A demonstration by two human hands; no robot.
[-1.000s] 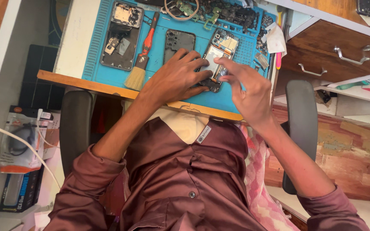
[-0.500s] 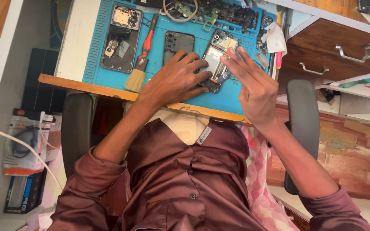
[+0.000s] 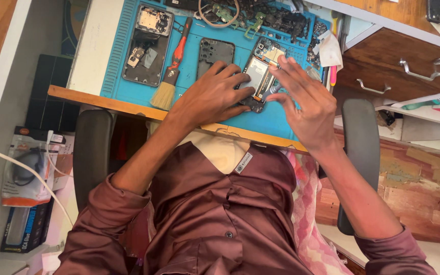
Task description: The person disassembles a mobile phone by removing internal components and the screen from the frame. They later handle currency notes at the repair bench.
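At frame centre, on the blue mat, my left hand pins the opened phone, fingers spread flat. My right hand hovers half-open, fingertips at its right edge, gripping nothing visible. Step judged: internal inspection. Next contact needs steady, delicate fingertip pressure.

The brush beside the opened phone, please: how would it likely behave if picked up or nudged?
The brush looks light. Its tan bristles would probably flex, the red handle stay stiff. Lying flat on the blue mat, it should slide rather than roll.
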